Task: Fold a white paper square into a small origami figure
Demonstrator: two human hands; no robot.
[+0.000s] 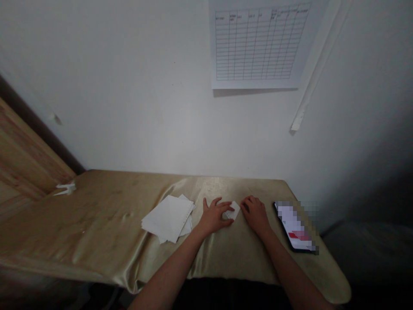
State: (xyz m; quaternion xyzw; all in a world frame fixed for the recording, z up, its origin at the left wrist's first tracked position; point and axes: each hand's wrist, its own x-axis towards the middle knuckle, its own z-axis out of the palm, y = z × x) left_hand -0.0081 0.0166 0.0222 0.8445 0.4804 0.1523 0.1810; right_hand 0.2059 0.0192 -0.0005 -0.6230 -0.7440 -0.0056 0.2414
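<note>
A small folded piece of white paper (232, 211) lies on the cloth-covered table between my hands. My left hand (217, 215) reaches it from the left, its fingers spread, with fingertips resting on the paper's left part and the thumb at its lower edge. At the paper's right corner, my right hand (255, 212) has its fingers curled together, and the corner meets the fingertips. Left of my left hand sits a loose pile of white paper sheets (167, 217), some with a row of small marks along one edge.
A phone (295, 228) with a lit screen lies to the right on the shiny gold tablecloth (106, 215). White scraps (66, 188) are at the far left, near a wooden panel (29, 159). Behind the table, a printed grid sheet (258, 47) hangs on the wall.
</note>
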